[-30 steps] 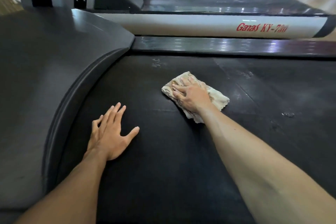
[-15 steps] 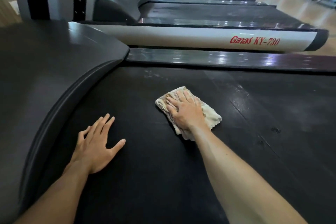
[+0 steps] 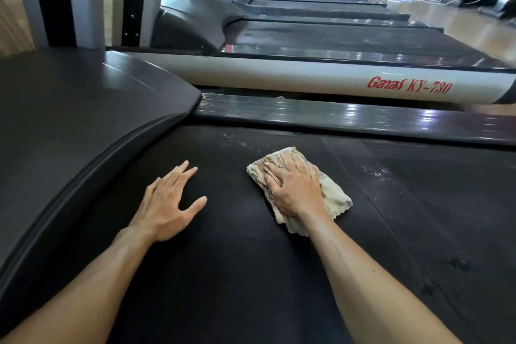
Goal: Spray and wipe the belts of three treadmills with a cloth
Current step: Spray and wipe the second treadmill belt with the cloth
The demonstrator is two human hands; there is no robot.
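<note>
A black treadmill belt fills the lower view. A crumpled beige cloth lies on it near the middle. My right hand lies flat on the cloth with straight fingers, pressing it down onto the belt. My left hand rests flat on the bare belt to the left of the cloth, fingers spread. Wet spray marks glisten on the belt right of the cloth, and more near the far edge. No spray bottle is in view.
The grey motor cover curves along the left. A glossy side rail borders the belt's far edge. Beyond it lies a white rail marked "Ganas KY-730", then several more treadmills. Wooden floor is at upper right.
The view has tilted up, showing more of the gym. My right hand and the cloth have slid slightly toward me and left across the belt. The left hand stays planted flat.
</note>
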